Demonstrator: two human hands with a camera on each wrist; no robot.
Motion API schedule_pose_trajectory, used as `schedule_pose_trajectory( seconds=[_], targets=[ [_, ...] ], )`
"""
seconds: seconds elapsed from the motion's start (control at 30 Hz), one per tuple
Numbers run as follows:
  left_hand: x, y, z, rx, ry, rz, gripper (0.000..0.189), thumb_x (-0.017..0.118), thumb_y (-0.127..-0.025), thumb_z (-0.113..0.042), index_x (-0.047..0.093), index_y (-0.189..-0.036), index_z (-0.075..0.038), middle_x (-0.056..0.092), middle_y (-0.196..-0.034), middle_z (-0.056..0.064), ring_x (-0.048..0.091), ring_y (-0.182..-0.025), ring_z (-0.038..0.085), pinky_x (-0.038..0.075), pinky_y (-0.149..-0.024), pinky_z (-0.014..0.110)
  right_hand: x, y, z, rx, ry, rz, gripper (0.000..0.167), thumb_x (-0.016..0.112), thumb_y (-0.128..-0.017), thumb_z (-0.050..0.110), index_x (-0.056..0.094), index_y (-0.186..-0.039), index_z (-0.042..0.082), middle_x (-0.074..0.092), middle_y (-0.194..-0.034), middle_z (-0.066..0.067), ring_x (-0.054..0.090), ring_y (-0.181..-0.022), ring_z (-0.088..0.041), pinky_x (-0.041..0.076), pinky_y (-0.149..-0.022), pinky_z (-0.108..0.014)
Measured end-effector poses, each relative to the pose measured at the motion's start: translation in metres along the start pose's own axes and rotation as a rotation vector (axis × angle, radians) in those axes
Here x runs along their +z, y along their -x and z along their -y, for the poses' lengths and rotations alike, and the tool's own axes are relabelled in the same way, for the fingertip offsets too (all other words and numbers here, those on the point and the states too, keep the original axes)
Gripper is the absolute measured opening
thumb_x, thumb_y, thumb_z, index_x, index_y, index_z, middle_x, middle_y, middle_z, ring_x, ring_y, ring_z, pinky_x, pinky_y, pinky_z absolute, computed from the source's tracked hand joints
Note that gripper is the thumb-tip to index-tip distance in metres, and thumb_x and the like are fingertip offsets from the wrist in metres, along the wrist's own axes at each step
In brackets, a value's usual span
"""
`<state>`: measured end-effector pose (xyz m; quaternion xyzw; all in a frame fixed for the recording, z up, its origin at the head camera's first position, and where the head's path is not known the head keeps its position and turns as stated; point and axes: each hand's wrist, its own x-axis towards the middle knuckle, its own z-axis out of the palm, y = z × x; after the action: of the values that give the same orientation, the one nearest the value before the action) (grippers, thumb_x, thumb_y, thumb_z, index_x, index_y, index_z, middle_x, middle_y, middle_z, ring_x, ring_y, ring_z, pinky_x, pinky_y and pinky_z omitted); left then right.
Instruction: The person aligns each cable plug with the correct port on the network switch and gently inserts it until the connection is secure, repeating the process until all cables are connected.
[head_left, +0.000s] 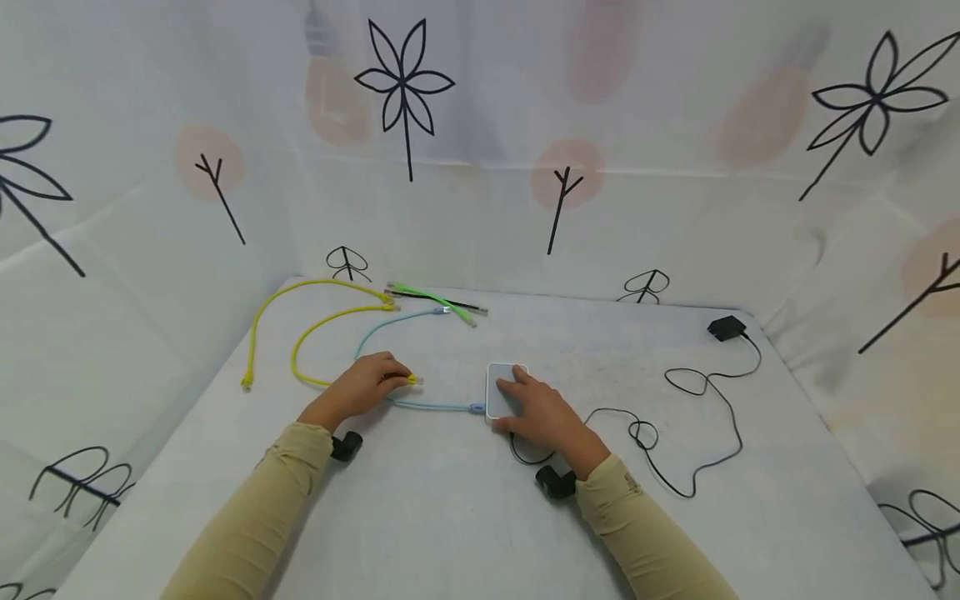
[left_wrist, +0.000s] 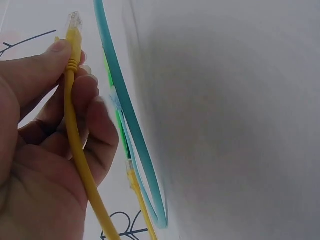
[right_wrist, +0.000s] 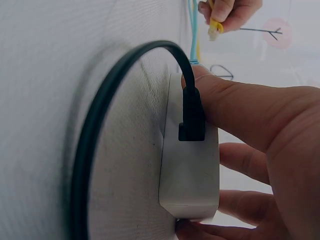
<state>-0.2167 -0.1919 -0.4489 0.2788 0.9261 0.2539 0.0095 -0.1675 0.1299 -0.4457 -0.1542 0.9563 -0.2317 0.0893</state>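
Observation:
My left hand (head_left: 363,385) pinches a yellow Ethernet cable (left_wrist: 75,130) between thumb and fingers just behind its clear plug. The plug points up past the fingertips in the left wrist view and toward the box in the head view. My right hand (head_left: 543,408) holds a small white network box (head_left: 497,402) on the table, thumb at one edge and fingers across its top and far edge. A light blue Ethernet cable (head_left: 435,407) is plugged into the box's left side. On the side facing the right wrist camera, a black power plug (right_wrist: 192,117) sits in the box.
A thin black cord (head_left: 738,417) loops across the right of the table to a black power adapter (head_left: 726,328). Another yellow cable (head_left: 258,321) curves at the back left. Near the back edge, a green cable (head_left: 431,297) crosses a short black one (head_left: 408,292). Patterned white cloth (head_left: 480,217) surrounds the table.

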Motion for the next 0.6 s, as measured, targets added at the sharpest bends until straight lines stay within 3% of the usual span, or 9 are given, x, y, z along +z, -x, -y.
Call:
schedule_pose_trajectory(
  seconds=[0.4,0.6],
  targets=[
    [0.011,-0.014,-0.019,0.067,-0.034,0.060,0.021,0.059,-0.097,-0.020,0.072,-0.111,-0.010,0.063,-0.093,-0.002,0.055,-0.081,0.008,0.048,-0.074,0.027,0.003,0.000,0.002,0.017,0.019,-0.003,0.074,0.075,-0.082,0.043,0.047,-0.145,0.018,0.026,-0.159,-0.015,0.037,-0.140,-0.039,0.041,-0.106,-0.051],
    [0.016,-0.024,-0.029,0.096,-0.085,0.087,0.021,0.060,-0.097,-0.020,0.072,-0.110,-0.010,0.065,-0.095,-0.001,0.059,-0.086,0.011,0.050,-0.079,0.030,0.001,-0.002,0.002,0.013,0.030,0.003,0.074,0.074,-0.082,0.045,0.046,-0.146,0.019,0.025,-0.159,-0.015,0.038,-0.139,-0.039,0.043,-0.105,-0.050]
  ],
)
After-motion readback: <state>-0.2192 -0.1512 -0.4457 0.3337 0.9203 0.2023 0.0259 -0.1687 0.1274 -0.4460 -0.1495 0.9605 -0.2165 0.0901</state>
